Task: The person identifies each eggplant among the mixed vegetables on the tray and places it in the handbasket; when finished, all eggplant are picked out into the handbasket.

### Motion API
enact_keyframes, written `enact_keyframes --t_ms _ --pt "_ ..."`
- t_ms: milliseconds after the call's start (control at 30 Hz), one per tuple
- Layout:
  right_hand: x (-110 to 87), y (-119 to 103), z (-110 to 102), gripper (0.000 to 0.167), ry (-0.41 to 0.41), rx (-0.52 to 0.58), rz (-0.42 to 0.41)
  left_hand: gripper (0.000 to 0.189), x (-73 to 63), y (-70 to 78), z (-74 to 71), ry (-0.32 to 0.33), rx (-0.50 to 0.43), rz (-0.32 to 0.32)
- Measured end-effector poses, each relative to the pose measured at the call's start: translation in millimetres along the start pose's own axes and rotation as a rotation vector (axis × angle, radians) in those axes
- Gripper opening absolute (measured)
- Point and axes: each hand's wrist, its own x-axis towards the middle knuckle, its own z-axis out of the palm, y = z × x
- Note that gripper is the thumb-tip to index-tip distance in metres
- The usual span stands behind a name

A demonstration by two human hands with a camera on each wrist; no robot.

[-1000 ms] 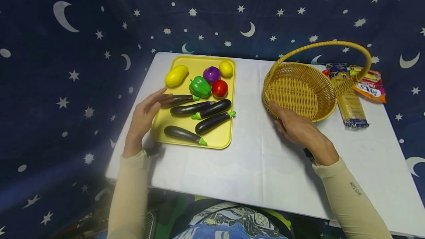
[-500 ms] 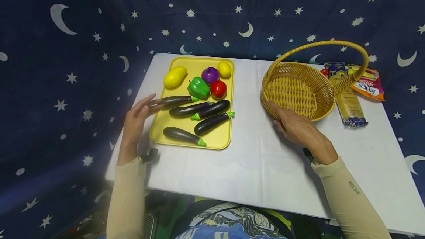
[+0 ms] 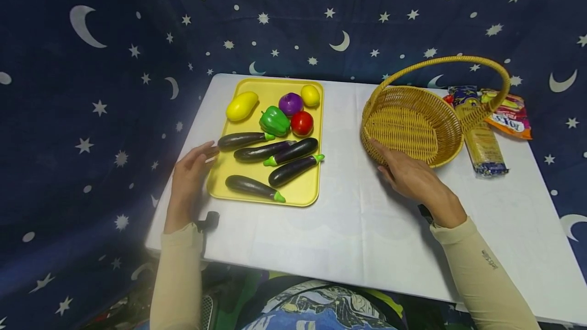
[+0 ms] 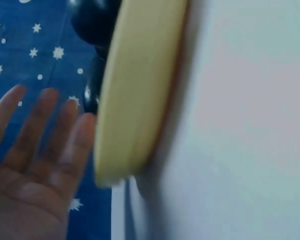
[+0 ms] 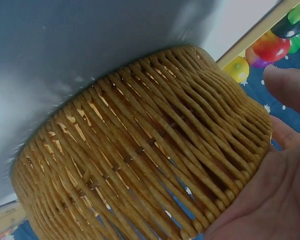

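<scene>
My left hand [image 3: 188, 172] is beside the left edge of a yellow tray [image 3: 300, 195], fingers extended with nothing in them. Its fingertips are right at the tray's rim, close to an eggplant [image 3: 240, 140]. Several more eggplants [image 3: 295, 169] lie on the tray. Behind them are a green bell pepper [image 3: 275, 121], a red tomato [image 3: 302, 124], a purple onion [image 3: 291, 104], a lemon [image 3: 310, 95] and a yellow mango [image 3: 242, 106]. My right hand [image 3: 415, 180] rests at the near left rim of a wicker basket [image 3: 403, 131], palm against the weave in the right wrist view.
A tall handle [image 3: 451, 60] arches over the basket. Right of it lie a pack of pasta [image 3: 486, 149] and a red and orange snack bag [image 3: 511, 116]. White cloth [image 3: 341, 228] covers the table, and a dark blue starry curtain [image 3: 293, 14] hangs behind.
My left hand has drawn back from over the leftmost eggplant to the tray's left edge, uncovering that eggplant's end. My right hand and the basket stay in place.
</scene>
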Motion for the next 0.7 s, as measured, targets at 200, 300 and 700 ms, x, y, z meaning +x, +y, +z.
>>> enact_keyframes --t_ms 200,300,700 --pt "0.0 0 -1 0.074 0.0 -0.006 -0.015 0.035 0.3 -7.3 -4.6 -0.071 0.326 -0.041" --pt "-0.1 -1 -2 0.075 -0.003 -0.003 -0.014 0.035 0.2 -6.6 -5.5 -0.06 0.339 -0.048" --pt "0.8 -2 -3 0.073 -0.032 0.01 -0.006 0.039 0.8 -16.4 -15.9 -0.079 0.433 -0.146"
